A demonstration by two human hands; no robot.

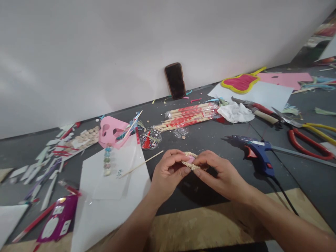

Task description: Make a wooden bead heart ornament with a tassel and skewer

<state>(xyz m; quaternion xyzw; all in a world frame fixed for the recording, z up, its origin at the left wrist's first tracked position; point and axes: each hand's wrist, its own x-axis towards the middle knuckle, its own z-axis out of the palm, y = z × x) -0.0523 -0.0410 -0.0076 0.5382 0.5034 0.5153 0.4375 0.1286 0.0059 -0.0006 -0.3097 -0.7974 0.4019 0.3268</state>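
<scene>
Between my two hands is a small craft piece (193, 166) with a bumpy cream edge that looks beaded and a pink middle. My left hand (170, 171) pinches its left side with thumb and fingers. On the other side, my right hand (219, 171) grips it between thumb and forefinger. Fingers cover part of the piece, so its full shape is hidden. A thin wooden stick (143, 163) lies just left of my left hand, its one end over white paper (110, 213). To the right of my right hand rests a blue glue gun (254, 150).
Bundled wooden sticks (189, 116) in red-printed wrap lie ahead. A phone (175, 80) leans against the wall. Pliers (258, 110) and red-handled scissors (307, 140) are at right. A pink cutout (112, 127), a purple packet (59, 218) and scattered strips are at left.
</scene>
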